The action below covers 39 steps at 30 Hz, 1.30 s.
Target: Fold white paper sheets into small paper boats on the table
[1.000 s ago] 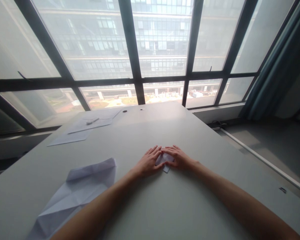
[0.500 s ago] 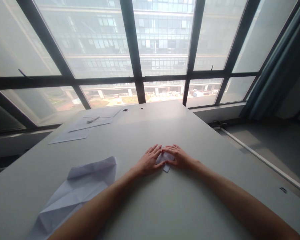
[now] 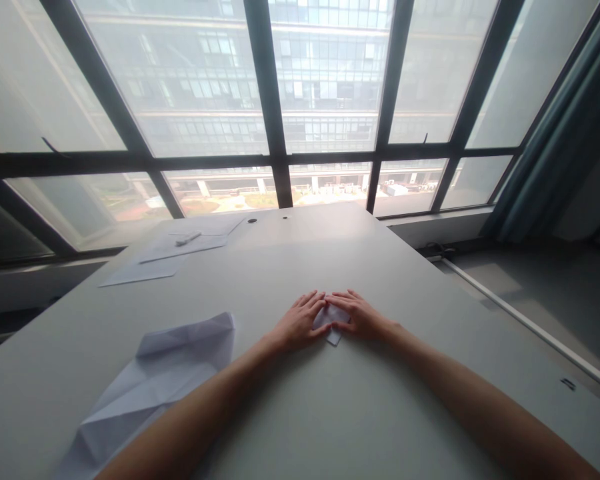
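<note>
Nearest the camera, two bare forearms reach forward over the grey table (image 3: pixel 330 413). To the left of the left forearm lies a large creased sheet (image 3: pixel 150 387) of white paper, partly folded, flat on the table and well apart from both hands.

Further out, near the middle of the table, the left hand (image 3: pixel 297 325) and the right hand (image 3: pixel 359 316) lie palm down, side by side, their fingertips meeting. Between and under them sits a small folded paper (image 3: pixel 333 322), white and flat on the table. The left hand's fingers (image 3: pixel 313 301) are slightly spread and angled toward the right, covering the paper's left edge. The right hand's fingers (image 3: pixel 341 297) lie close together and point left, pressing on the paper's far edge. Only the middle of the paper and its near corner show, the corner poking out toward the camera below the two thumbs. Neither hand grips the paper; both lie flat upon it.

Beyond the hands, at the far left of the table, flat paper sheets (image 3: pixel 145 270) lie overlapping, with a small white pen-like object (image 3: pixel 187 237) resting on the top one. Behind the table stands a large window (image 3: pixel 325 100) with dark frames, and a blue-green curtain (image 3: pixel 555 127) hangs at its right.
</note>
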Motion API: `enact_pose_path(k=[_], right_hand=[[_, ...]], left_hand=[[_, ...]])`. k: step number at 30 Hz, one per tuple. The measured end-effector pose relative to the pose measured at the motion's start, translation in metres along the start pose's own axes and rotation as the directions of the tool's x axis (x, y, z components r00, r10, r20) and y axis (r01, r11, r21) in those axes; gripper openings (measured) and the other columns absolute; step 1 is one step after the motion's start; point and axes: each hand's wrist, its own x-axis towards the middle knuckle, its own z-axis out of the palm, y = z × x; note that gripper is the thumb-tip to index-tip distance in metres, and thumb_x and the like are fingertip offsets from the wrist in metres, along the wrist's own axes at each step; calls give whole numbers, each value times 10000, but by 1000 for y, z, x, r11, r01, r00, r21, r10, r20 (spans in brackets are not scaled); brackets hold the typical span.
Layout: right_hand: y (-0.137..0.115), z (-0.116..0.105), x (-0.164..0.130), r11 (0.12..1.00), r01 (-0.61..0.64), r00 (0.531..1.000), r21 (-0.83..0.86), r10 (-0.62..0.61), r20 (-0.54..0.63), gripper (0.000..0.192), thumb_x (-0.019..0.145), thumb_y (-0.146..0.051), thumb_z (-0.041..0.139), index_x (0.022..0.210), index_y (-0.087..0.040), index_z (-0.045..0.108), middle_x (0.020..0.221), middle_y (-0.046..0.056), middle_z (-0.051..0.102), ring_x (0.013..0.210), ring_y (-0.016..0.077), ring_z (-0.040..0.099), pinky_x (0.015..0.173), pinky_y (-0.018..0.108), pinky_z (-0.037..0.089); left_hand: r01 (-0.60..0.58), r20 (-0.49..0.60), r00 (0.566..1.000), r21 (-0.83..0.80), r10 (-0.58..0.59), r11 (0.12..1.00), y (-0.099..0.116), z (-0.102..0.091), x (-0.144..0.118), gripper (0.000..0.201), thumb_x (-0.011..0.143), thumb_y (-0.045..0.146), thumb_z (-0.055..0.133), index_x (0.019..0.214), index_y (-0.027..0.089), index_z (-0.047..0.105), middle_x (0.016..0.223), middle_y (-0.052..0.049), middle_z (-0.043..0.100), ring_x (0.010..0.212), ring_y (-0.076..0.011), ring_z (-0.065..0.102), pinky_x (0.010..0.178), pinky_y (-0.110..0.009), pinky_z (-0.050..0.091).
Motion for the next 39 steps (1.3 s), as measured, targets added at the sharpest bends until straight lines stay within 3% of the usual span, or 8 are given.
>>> enact_pose_path(k=[14,23,29,34,39], right_hand=[[1,1,-1,1000,7,1000,7,-6,-26,618,872,-410,674,1438,-270,472,1481,105,490,1370,261,437,1170,520,242],[2,1,-1,1000,-11,1000,17,11,15,733,867,-392,662,1519,-265,353,1522,98,433,1407,279,386,1191,539,184],[0,1,-1,1000,-20,1000,5,21,-9,839,786,-450,748,1508,-270,361,1475,114,493,1363,297,439,1185,544,199],[2,4,1,996,-82,992,-33,78,-97,649,861,-341,668,1457,-262,426,1334,102,591,1233,271,540,1149,515,285],[5,4,1,988,-150,960,-35,137,-243,452,926,-259,560,1376,-239,519,1237,108,613,1170,262,555,1050,455,412]], left_hand=[[6,-6,1000,-59,-6,998,2,-3,0,590,932,588,529,1399,226,520,1527,-96,427,1434,-306,335,1189,-488,280],[-41,72,996,-55,45,998,1,-6,-1,720,930,603,520,1544,294,307,1599,-65,297,1479,-326,225,1195,-505,224],[-22,110,993,-91,32,996,0,-7,-1,859,898,673,510,1574,231,216,1603,-103,274,1486,-303,215,1207,-486,180],[-22,138,990,-117,38,993,-4,-6,-1,913,867,688,547,1576,225,206,1612,-102,234,1497,-306,168,1213,-495,152],[-13,107,994,-128,26,992,-1,-9,-2,905,856,650,594,1568,235,219,1593,-107,295,1490,-297,204,1215,-483,172]])
